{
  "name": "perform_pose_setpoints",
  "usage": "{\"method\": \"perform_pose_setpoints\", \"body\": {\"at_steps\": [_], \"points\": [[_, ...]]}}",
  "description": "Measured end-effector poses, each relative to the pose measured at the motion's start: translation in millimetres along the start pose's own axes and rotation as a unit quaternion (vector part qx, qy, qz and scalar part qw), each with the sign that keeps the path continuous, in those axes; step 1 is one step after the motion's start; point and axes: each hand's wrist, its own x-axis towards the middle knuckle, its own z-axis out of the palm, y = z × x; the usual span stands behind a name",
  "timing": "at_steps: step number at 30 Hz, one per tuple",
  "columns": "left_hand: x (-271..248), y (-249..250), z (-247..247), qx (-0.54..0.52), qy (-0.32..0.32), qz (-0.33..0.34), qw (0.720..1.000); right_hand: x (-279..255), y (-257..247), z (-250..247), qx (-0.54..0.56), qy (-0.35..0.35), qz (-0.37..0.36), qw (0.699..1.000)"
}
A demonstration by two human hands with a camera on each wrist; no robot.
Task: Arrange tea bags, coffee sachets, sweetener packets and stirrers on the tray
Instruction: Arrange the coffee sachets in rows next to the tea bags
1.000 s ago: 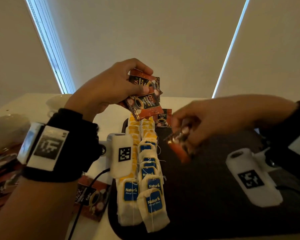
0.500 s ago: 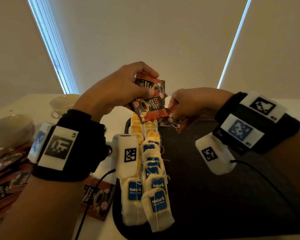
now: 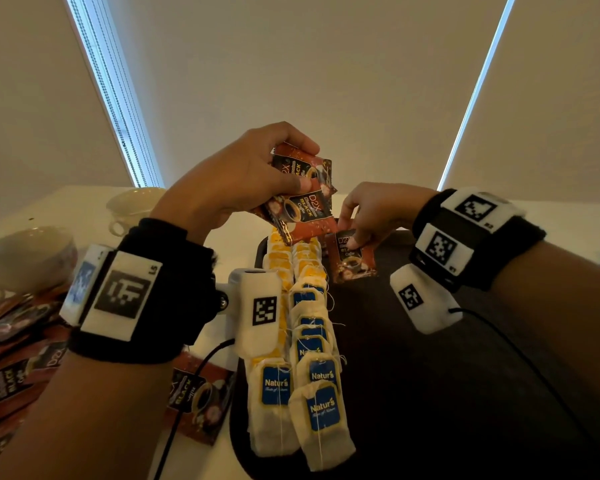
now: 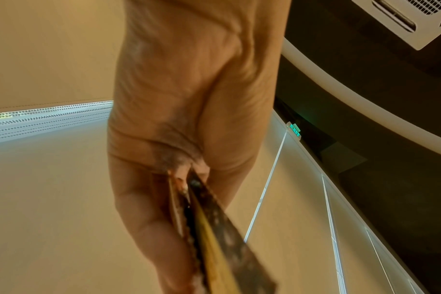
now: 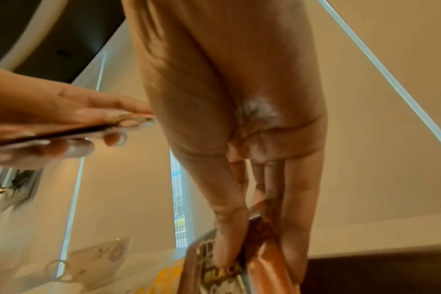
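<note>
My left hand (image 3: 257,174) is raised over the far end of the black tray (image 3: 430,393) and grips a small stack of red-brown coffee sachets (image 3: 300,206), seen edge-on in the left wrist view as coffee sachets (image 4: 214,234). My right hand (image 3: 368,216) pinches one coffee sachet (image 3: 352,259) at the tray's far end, beside the tea bags; the right wrist view shows thumb and fingers on that coffee sachet (image 5: 239,264). Two overlapping rows of white tea bags (image 3: 309,375) with blue labels run down the tray's left side.
More coffee sachets (image 3: 11,368) lie heaped on the white table at the left, and one loose sachet (image 3: 198,400) lies under my left wrist by the tray's edge. Two white cups (image 3: 132,206) (image 3: 25,254) stand at the back left. The tray's right part is bare.
My right hand carried its sachet from mid-tray to the tray's far end, next to the tea bags. My left hand kept its stack raised in nearly the same place.
</note>
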Motion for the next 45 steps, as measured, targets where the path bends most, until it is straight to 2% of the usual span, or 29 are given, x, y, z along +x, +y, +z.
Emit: {"method": "perform_pose_setpoints", "body": {"at_steps": [7,25,29,31,34,36,39,42,45], "points": [[0,-5,-10,-0.015,0.029,-0.01,0.999,22,8,2,-0.035,0.041,0.017,0.998],[3,-7,-7,-0.007,0.022,-0.008,1.0,40,14,13,-0.025,0.102,-0.018,0.994],[3,-8,-8,-0.006,0.022,-0.001,1.0,32,14,9,0.012,0.085,-0.017,0.996],[3,-8,-8,-0.006,0.02,0.004,1.0,18,9,2,0.042,0.099,-0.042,0.993],[4,-9,-6,-0.007,0.014,0.013,1.0,-23,-5,-11,0.172,0.129,-0.096,0.972],[5,-8,-3,-0.006,0.016,0.024,1.0,-53,-10,-18,0.255,0.106,-0.11,0.955],[5,-7,4,0.0,0.016,0.044,0.999,-76,-14,-13,0.243,0.075,-0.12,0.96],[5,-4,10,0.001,0.031,0.062,0.998,-72,-18,-1,0.216,0.1,-0.109,0.965],[5,-4,12,-0.021,0.052,0.075,0.996,-65,-19,3,0.274,0.121,-0.096,0.949]]}}
